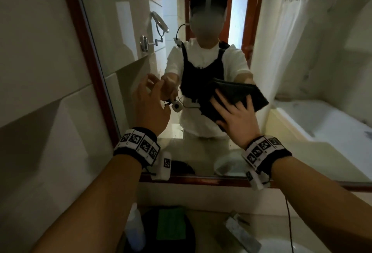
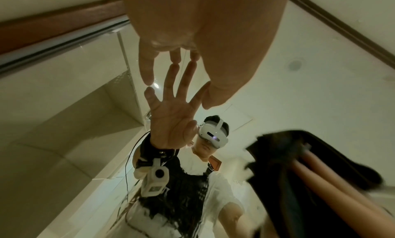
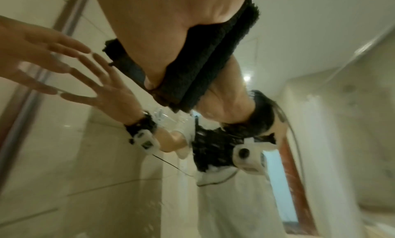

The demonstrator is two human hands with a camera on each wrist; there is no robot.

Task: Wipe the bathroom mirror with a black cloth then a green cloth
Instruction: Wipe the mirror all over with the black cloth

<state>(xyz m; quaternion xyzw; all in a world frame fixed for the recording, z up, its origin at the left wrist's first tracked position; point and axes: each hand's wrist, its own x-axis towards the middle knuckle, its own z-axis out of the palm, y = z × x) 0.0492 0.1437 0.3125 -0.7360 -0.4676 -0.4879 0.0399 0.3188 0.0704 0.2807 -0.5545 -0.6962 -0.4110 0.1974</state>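
The wood-framed bathroom mirror (image 1: 128, 41) fills the wall ahead. My right hand (image 1: 235, 118) lies flat with fingers spread on a folded black cloth (image 1: 241, 93), pressing it against the glass at chest height. From the right wrist, the black cloth (image 3: 203, 64) is sandwiched between my right hand (image 3: 160, 21) and the glass. My left hand (image 1: 149, 102) is to its left, holding nothing, fingers straight and spread. Its fingertips (image 2: 147, 77) touch the mirror and meet their reflection. A green cloth (image 1: 171, 224) lies folded on a round black tray (image 1: 187, 232) on the counter below.
A clear bottle (image 1: 134, 230) stands left of the tray. A white sink (image 1: 281, 246) and a small wrapped item (image 1: 239, 230) sit at the lower right. A black cable (image 1: 289, 222) hangs from my right wrist. The tiled wall (image 1: 40, 91) closes off the left.
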